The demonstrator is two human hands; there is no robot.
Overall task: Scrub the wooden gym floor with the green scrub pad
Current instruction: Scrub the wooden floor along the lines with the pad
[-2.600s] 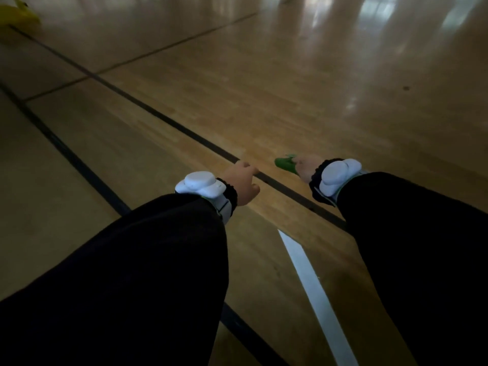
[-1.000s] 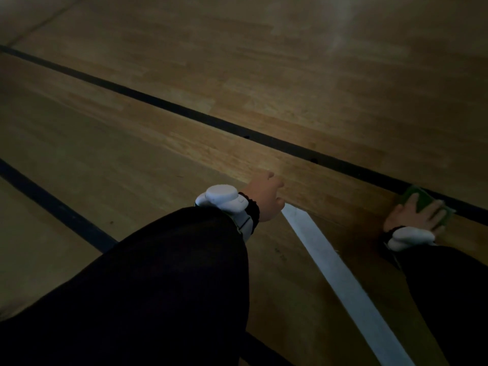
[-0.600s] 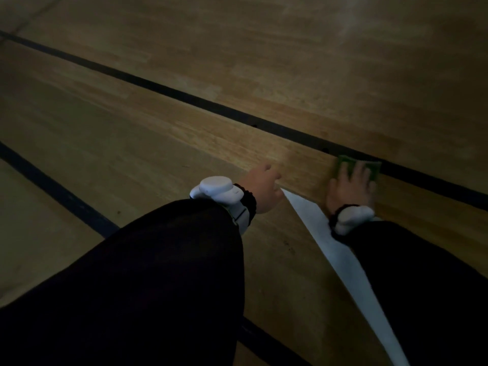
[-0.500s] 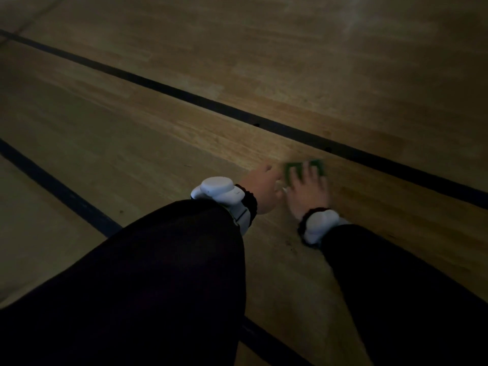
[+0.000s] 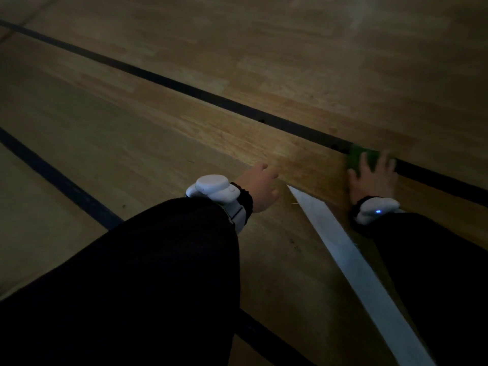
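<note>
The green scrub pad point(image 5: 357, 156) lies flat on the wooden gym floor point(image 5: 158, 143), at the edge of a black court line. My right hand point(image 5: 373, 178) presses down on it with fingers spread, covering its near half. My left hand point(image 5: 260, 187) rests on the boards to the left, fingers curled under, holding nothing that I can see. Both wrists wear white trackers and both arms are in black sleeves.
A black court line point(image 5: 184, 88) runs diagonally from upper left to right past the pad. A second black line point(image 5: 52, 178) crosses at lower left. A white stripe point(image 5: 351, 265) starts between my hands and runs to the lower right. The light is dim.
My right hand has slid the pad from beside my left hand out to the right, up to the black line. My left hand has stayed in place.
</note>
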